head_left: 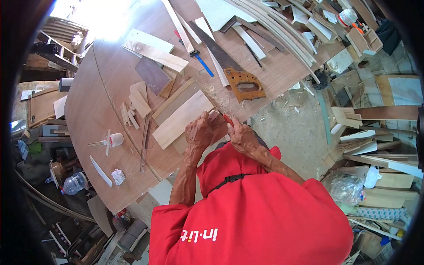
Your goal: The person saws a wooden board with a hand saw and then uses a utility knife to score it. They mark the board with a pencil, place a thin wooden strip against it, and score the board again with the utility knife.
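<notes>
My left hand is closed at the end of a pale wooden board, its fingertips at a small piece of wood. My right hand grips a slim red tool, whose tip is close to that small piece; its exact kind is too small to tell. Both hands are near the table edge, close together. Beyond them lies a handsaw with a wooden handle, flat on the table.
The wooden table bears a blue-handled tool, a try square, offcuts, long strips and a white cup. Scrap wood is piled at right. A plastic bottle lies at lower left.
</notes>
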Demonstrator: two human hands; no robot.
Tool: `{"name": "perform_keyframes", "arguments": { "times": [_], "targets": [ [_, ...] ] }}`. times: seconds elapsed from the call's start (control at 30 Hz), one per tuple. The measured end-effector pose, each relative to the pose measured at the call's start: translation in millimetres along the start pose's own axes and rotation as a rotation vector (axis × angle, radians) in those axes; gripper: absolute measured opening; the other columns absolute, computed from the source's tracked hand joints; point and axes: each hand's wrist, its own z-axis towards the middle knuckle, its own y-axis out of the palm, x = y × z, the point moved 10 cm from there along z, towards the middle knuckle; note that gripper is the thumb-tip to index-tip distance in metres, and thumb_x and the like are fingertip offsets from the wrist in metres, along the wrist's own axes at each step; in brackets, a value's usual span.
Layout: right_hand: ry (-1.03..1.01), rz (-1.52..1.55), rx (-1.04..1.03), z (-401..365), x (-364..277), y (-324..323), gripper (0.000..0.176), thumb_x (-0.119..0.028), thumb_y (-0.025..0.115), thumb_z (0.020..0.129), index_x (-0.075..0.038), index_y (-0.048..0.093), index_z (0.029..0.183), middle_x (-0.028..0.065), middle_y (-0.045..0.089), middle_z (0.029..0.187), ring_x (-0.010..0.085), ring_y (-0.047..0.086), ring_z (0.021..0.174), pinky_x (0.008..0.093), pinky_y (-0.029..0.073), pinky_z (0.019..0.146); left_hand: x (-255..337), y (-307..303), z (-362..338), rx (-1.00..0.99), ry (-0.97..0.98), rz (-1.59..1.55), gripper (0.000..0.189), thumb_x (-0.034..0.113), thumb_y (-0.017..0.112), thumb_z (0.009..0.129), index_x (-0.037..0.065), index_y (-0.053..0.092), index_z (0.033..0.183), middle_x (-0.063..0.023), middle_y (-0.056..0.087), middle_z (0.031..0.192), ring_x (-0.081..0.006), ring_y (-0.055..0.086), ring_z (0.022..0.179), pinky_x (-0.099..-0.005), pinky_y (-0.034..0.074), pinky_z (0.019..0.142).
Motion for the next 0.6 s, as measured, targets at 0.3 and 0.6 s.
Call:
{"name": "perform_keyframes", "arguments": {
  "times": [0.3, 0.6],
  "targets": [
    [0.044, -0.104, -0.103, -0.8, 5.4, 18.7, 0.023, -0.018, 0.048, 0.094, 0.001, 0.041, 0.105, 0.0276, 0.062, 0.075, 0.0452, 0.063, 0.073, 0.0508, 0.051, 0.065, 8.9, -5.9, -2.3, 0.041, 0.030, -0.001, 0.010, 0.013, 0.057, 0.082, 0.006, 0.051, 0.086, -0.0181, 0.064, 0.078, -0.0388, 0.064, 0.073, -0.0501, 0.047, 0.064],
    [0.034, -0.152, -0.085, 3.7, 28.7, 35.4, 0.025, -0.015, 0.053, 0.087, 0.002, 0.042, 0.101, 0.0270, 0.062, 0.072, 0.0416, 0.066, 0.072, 0.0469, 0.052, 0.065, 16.1, -14.1, -0.2, 0.036, 0.046, -0.034, 0.008, 0.013, 0.056, 0.082, 0.006, 0.051, 0.084, -0.0177, 0.064, 0.077, -0.0384, 0.064, 0.073, -0.0497, 0.047, 0.063]
  ]
}}
